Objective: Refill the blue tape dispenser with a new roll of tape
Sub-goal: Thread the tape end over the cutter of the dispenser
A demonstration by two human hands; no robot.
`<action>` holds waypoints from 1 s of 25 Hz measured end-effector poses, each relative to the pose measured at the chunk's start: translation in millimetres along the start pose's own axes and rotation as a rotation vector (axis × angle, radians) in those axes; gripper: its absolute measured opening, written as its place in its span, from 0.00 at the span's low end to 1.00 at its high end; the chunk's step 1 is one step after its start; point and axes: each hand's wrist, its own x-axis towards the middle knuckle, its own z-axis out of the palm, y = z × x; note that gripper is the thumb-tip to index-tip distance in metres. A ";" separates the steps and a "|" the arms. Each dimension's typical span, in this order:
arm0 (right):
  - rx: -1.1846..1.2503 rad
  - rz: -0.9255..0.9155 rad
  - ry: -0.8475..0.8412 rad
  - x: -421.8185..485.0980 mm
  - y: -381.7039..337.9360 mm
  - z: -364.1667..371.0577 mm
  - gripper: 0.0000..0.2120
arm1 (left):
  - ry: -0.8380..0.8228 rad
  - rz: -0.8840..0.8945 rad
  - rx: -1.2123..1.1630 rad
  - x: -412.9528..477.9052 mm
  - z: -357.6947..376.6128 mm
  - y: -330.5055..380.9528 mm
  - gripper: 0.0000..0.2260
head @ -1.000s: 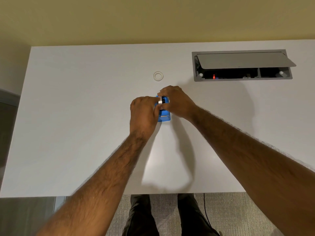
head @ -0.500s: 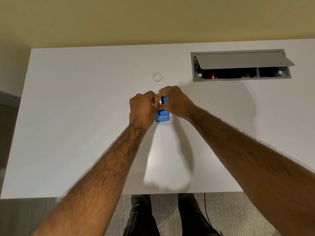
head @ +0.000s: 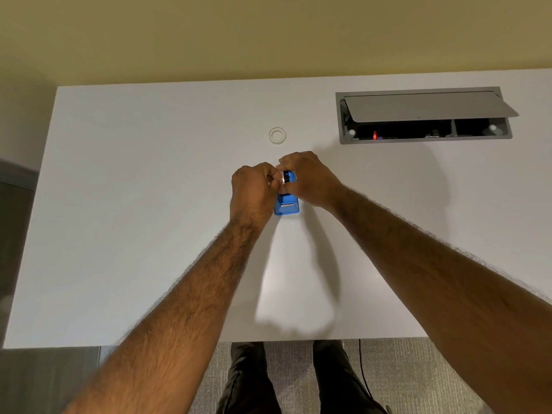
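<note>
Your right hand [head: 307, 179] wraps the far end of the blue tape dispenser [head: 287, 204] on the white table [head: 149, 204]. Its long side runs toward you, cutter end nearest. Your left hand [head: 254, 189] pinches a tape roll [head: 282, 178] beside it. A loose ring [head: 277, 135] lies beyond both hands.

Blue tape dispenser [head: 286, 204]: far half hidden under both hands; only near end shows. Tape roll [head: 282, 178]: a sliver visible between fingers, the rest covered. Left hand [head: 253, 191], right hand [head: 309, 179]: fingertips concealed. Desk cable box [head: 424, 131]: interior dark, contents too small to tell. Table [head: 149, 204]: right side cut off by the frame edge.
</note>
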 end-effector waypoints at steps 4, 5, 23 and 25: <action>-0.015 -0.021 0.000 -0.3 -0.5 -1.2 0.15 | 0.010 -0.010 -0.015 -0.1 2.2 -0.9 0.07; -0.015 -0.024 -0.003 -0.1 -0.2 -1.6 0.15 | 0.004 -0.014 -0.011 0.0 3.1 -1.8 0.08; 0.007 0.000 -0.030 -1.0 1.6 -3.9 0.19 | 0.038 0.038 0.144 -8.2 5.1 -1.2 0.05; 0.002 -0.016 -0.034 -0.4 1.6 -4.3 0.18 | 0.058 0.059 0.140 -8.4 4.7 1.2 0.06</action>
